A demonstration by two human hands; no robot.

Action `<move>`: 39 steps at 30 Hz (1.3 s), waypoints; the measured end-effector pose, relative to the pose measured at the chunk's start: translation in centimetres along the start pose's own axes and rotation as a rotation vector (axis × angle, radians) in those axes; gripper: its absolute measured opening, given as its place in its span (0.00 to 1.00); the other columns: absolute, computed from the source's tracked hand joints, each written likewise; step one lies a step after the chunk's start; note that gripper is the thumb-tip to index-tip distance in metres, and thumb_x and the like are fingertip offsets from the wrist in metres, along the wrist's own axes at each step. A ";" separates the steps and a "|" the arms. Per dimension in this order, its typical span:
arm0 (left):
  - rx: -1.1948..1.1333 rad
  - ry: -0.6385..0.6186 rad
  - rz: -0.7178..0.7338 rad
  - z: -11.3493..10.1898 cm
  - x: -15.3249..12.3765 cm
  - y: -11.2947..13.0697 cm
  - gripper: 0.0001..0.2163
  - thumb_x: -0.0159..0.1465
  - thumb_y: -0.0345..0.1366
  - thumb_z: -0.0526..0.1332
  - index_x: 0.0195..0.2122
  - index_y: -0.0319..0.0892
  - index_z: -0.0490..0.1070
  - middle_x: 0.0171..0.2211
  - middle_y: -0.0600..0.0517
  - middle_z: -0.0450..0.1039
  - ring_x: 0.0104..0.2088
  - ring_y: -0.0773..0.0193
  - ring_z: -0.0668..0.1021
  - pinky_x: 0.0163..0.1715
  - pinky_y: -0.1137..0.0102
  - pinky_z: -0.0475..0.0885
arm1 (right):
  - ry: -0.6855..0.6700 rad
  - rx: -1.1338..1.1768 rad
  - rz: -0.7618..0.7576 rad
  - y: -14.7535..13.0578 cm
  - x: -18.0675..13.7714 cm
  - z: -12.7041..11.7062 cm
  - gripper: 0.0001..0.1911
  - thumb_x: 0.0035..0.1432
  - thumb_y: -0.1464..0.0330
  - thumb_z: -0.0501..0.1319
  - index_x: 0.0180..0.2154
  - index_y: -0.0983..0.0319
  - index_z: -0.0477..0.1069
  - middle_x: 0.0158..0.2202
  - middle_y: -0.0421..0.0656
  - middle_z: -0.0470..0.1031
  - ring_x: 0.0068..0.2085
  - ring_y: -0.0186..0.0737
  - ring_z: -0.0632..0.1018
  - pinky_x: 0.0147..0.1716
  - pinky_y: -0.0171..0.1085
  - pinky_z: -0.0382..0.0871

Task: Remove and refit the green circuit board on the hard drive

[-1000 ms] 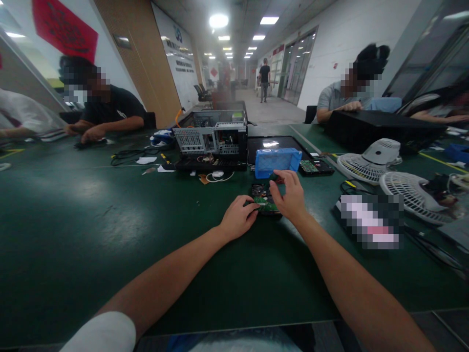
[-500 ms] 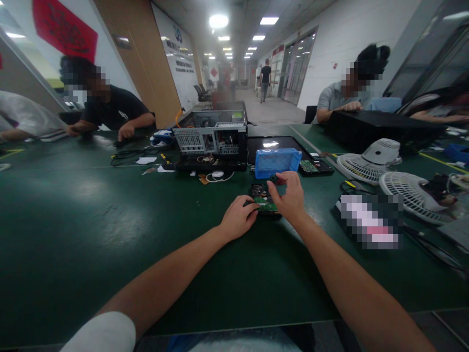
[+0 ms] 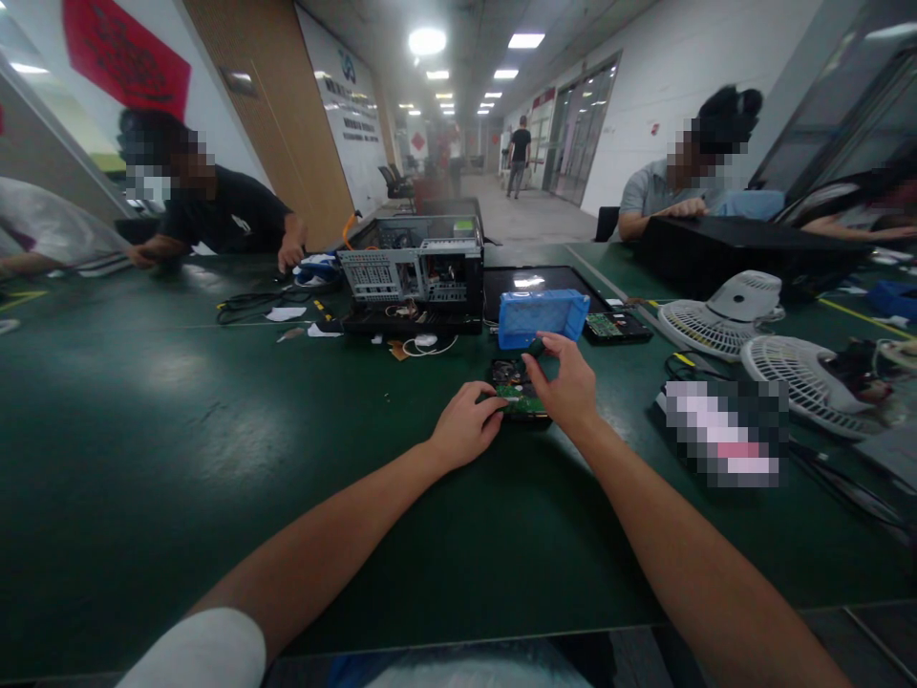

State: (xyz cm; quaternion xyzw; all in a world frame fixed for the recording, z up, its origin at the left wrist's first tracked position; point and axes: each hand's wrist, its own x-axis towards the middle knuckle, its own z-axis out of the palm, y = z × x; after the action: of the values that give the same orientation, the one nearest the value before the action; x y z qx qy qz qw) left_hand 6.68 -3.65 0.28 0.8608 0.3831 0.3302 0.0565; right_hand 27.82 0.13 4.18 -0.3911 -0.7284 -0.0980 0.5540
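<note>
A small black device with a green circuit board [image 3: 522, 399], which looks like a disc drive with its board exposed, lies on the table in front of me. My left hand [image 3: 467, 423] grips its left edge, thumb and fingers bent around the near corner. Above its far right side is my right hand [image 3: 567, 382], thumb and fingers closed on a dark screwdriver [image 3: 534, 350]. Only its handle shows; I cannot make out the tip. Just behind the device stands a blue plastic tray [image 3: 543, 320].
An opened computer case [image 3: 412, 272] stands behind, with a flat black screen [image 3: 544, 280] beside it. Another circuit-board device [image 3: 617, 326] lies right of the tray. White fan parts [image 3: 723, 315] and cables lie on the right of the green table [image 3: 287, 459]. Several people sit across.
My right hand has shifted and turned slightly on the screwdriver; my left hand stays put. Across the table at left, a person's hand has moved right toward the blue bundle.
</note>
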 end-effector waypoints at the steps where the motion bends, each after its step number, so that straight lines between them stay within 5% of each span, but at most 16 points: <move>1: -0.002 0.002 0.000 0.0 0.0 0.0 0.13 0.67 0.32 0.60 0.52 0.46 0.75 0.50 0.44 0.69 0.51 0.53 0.72 0.52 0.55 0.74 | 0.000 -0.013 -0.005 0.0 0.0 0.0 0.16 0.64 0.63 0.63 0.51 0.57 0.65 0.52 0.51 0.76 0.52 0.50 0.78 0.49 0.53 0.77; 11: 0.000 0.000 0.006 -0.1 0.1 0.1 0.13 0.67 0.32 0.60 0.52 0.46 0.75 0.50 0.44 0.69 0.51 0.53 0.72 0.52 0.55 0.74 | -0.017 -0.046 -0.009 -0.2 0.4 -0.7 0.14 0.65 0.65 0.61 0.52 0.57 0.69 0.46 0.50 0.75 0.50 0.51 0.77 0.50 0.52 0.75; 21: 0.004 -0.010 -0.001 -0.1 0.0 0.0 0.13 0.67 0.32 0.60 0.52 0.46 0.75 0.51 0.45 0.69 0.52 0.53 0.72 0.52 0.54 0.74 | 0.006 0.008 0.004 0.1 0.1 -0.2 0.15 0.64 0.66 0.61 0.52 0.57 0.65 0.54 0.52 0.74 0.52 0.50 0.78 0.49 0.53 0.76; 39: 0.002 -0.002 0.015 0.0 0.0 -0.1 0.13 0.68 0.32 0.59 0.52 0.44 0.75 0.50 0.44 0.69 0.51 0.53 0.72 0.51 0.55 0.74 | -0.044 -0.024 -0.004 -1.3 0.5 -1.1 0.18 0.65 0.67 0.59 0.56 0.60 0.67 0.46 0.50 0.72 0.43 0.45 0.76 0.47 0.48 0.75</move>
State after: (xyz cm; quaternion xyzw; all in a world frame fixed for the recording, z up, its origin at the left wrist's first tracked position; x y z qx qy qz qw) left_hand 6.63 -3.60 0.26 0.8640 0.3770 0.3294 0.0534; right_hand 27.66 -1.11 5.42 -0.3984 -0.7400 -0.0991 0.5328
